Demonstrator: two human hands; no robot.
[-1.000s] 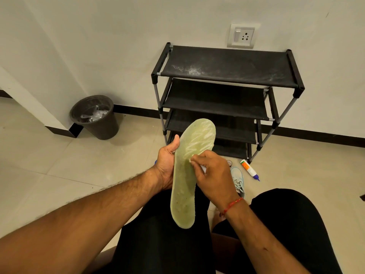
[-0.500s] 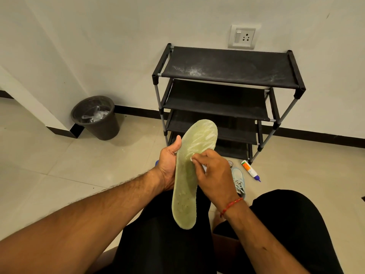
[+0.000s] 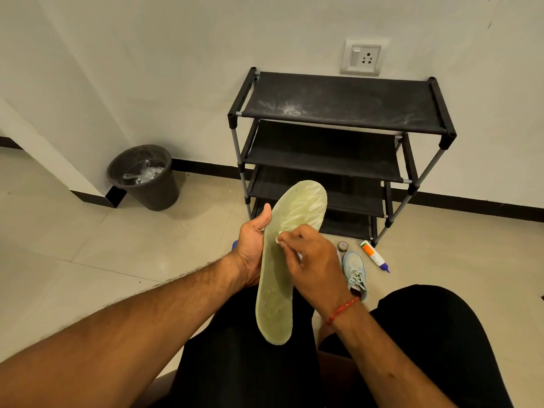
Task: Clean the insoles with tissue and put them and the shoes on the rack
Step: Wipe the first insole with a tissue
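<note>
Fingertips [image 3: 287, 237] of your right hand [image 3: 315, 260] are curled together, and this grip is clamped on a small white tissue [image 3: 278, 240], which is pressed to the pale green insole [image 3: 275, 295]. Your left hand [image 3: 250, 248] holds the insole by its left edge, the thumb lying up along it; this grip is closed around the insole. The insole stands almost upright over your lap, wide end up. On the floor [image 3: 88, 245], just right of your right hand, lies one light blue shoe [image 3: 354, 267], with a white glue tube [image 3: 372, 254] beside it. Behind them the black rack [image 3: 338, 104] stands against the wall, its top shelf dusty. A dark bin [image 3: 153, 189] sits well left of it.
</note>
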